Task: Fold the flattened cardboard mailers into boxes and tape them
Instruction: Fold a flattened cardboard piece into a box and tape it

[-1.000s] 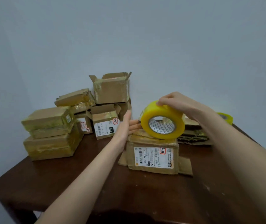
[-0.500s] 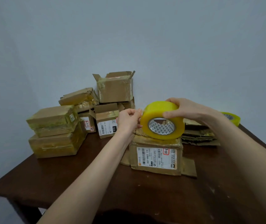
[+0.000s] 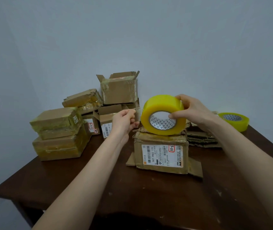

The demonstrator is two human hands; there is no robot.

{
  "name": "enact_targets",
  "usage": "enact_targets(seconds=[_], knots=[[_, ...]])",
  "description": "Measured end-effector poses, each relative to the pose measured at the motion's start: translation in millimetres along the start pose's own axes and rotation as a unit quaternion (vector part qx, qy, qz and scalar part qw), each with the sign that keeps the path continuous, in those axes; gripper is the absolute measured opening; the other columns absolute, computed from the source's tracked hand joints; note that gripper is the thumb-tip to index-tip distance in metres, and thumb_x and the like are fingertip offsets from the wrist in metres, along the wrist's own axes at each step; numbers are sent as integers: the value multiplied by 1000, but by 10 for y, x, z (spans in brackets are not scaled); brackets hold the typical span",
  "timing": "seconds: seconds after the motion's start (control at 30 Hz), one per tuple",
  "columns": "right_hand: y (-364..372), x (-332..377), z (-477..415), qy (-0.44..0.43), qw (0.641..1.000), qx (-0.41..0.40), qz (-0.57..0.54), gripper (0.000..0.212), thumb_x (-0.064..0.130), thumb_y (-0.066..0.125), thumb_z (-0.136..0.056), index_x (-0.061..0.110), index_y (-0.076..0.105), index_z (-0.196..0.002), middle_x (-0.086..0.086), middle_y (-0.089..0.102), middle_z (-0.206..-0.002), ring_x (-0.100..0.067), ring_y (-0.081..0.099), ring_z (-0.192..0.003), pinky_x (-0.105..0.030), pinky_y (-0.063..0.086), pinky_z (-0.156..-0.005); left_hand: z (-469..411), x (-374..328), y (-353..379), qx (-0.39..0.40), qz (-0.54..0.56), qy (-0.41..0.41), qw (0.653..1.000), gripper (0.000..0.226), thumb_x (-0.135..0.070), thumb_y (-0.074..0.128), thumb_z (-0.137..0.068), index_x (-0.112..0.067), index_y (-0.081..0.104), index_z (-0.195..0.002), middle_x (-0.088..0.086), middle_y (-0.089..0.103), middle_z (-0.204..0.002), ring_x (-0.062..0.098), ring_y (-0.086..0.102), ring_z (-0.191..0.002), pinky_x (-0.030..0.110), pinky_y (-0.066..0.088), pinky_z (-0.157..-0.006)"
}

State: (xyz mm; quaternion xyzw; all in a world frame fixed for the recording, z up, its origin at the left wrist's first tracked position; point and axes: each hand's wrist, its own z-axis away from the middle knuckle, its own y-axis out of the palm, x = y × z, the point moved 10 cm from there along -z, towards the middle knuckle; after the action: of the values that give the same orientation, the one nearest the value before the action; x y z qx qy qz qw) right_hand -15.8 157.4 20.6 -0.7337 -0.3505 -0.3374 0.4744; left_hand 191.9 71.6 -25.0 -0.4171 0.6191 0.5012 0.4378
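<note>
From the head camera, a dark brown table (image 3: 132,188) stands against a pale wall. On the left side sits a stack of closed boxes (image 3: 57,138), shiny with yellow tape. Behind them, by the wall, an open box (image 3: 119,90) sits on top of others with its flaps up. A small box with a white label (image 3: 106,121) is near the middle, and the left hand (image 3: 124,121) hides part of it. On the right lies a pile of flat cardboard (image 3: 200,138), partly covered by the right arm. A second tape roll (image 3: 233,121) lies flat behind that pile, near the table edge. Something grey with a pattern peeks in at the far right edge; it is too cut off to tell what it is.

The box being worked on (image 3: 160,155) stands in the middle, with a big white label facing the camera and loose flaps sticking out at its sides. The yellow tape roll (image 3: 162,103) stands on its edge on top of this box. The right hand (image 3: 193,110) grips the roll, fingers curled over the top and thumb at the hole. The left hand, just left of the roll, pinches the loose end of the tape strip (image 3: 136,110) between thumb and fingers. The short clear strip stretches from the roll to that hand, above the box's left corner.
</note>
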Motion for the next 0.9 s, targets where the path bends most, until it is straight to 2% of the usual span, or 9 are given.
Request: enact_targets(seconds=[0.13,0.27,0.4,0.5,0.63,0.7,0.8,0.9], knots=[[-71,145,-27,-7,1000,-1,-11,53,15,81,-71,24,57,-117,-9,60,-110,-28,59,-104,-51,48,-93,21,1,37,-5,2,-5,1000,19,-9,48,-97,-6,57,-80,4,48,-69,10,47,-59,21,49,-52],[-33,195,33,-15,999,28,44,49,14,81,-72,23,58,-114,-7,59,-107,-27,57,-100,-45,48,-87,51,63,75,-14,52,-25,998,14,-4,42,-98,2,55,-97,15,65,-89,19,67,-78,23,56,-54],[-2,140,90,-11,997,38,69,47,13,80,-73,23,59,-114,-3,61,-105,-20,57,-96,-33,47,-77,88,49,14,-16,93,-26,995,13,-3,37,-100,0,49,-96,14,63,-84,22,70,-72,27,59,-58],[3,219,65,-22,996,38,84,49,15,79,-73,27,58,-116,3,58,-104,-15,55,-95,-32,47,-76,100,18,-31,-22,134,-38,990,19,-3,36,-101,-1,48,-86,14,59,-79,24,68,-73,30,60,-61],[52,172,50,-4,995,44,95,53,17,81,-72,23,55,-118,-1,58,-106,-16,56,-93,-35,48,-78,130,79,18,8,199,-73,977,19,-16,52,-97,-2,52,-85,13,61,-77,23,68,-74,27,59,-58],[38,144,67,-4,996,32,82,48,15,81,-72,19,57,-112,-4,60,-102,-16,57,-88,-32,46,-72,150,109,36,19,178,-71,981,17,-14,63,-90,2,59,-91,12,63,-79,19,68,-74,24,58,-60],[12,161,101,-7,997,29,78,46,15,82,-70,21,57,-109,-2,60,-99,-15,56,-87,-31,45,-68,165,72,17,12,142,-46,989,23,-1,61,-88,10,60,-109,13,65,-81,16,66,-73,21,58,-64],[-5,211,122,-21,996,24,88,46,16,82,-70,23,56,-108,-2,58,-99,-17,56,-88,-33,45,-70,197,-118,-26,-12,97,22,995,16,-6,61,-91,4,63,-103,12,64,-81,14,66,-71,19,57,-63]])
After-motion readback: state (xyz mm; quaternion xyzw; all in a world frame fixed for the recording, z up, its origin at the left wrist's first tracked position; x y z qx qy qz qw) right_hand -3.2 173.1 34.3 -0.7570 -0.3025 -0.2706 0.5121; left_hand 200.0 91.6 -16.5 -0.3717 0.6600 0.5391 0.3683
